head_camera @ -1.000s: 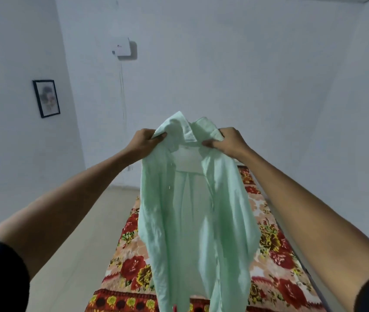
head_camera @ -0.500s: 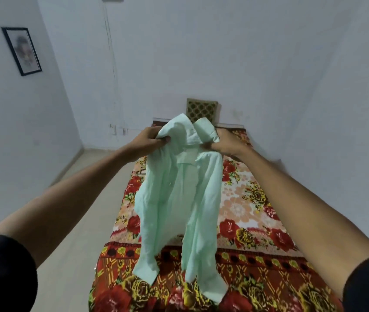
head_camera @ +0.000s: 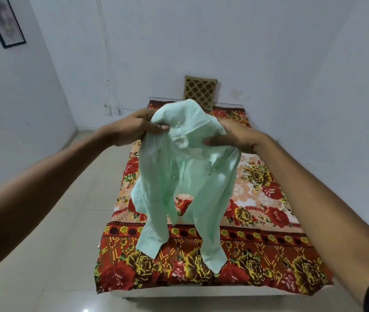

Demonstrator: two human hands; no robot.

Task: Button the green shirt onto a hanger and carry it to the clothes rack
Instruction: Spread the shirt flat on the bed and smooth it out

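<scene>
A pale green shirt hangs in the air above the bed, open at the front, its sleeves dangling down to the bedspread. My left hand pinches the shirt's left shoulder beside the collar. My right hand grips the right shoulder, thumb on the fabric near the collar. Both arms are stretched out in front of me. No hanger or clothes rack is in view.
A bed with a red floral bedspread stands ahead against the right wall, with a brown patterned pillow at its head. Pale tiled floor runs along the bed's left side. A framed picture hangs on the left wall.
The view has tipped down from the wall to the whole bed. Both hands have lowered the shirt, so its sleeves now reach the bedspread, and the collar has bunched between them.
</scene>
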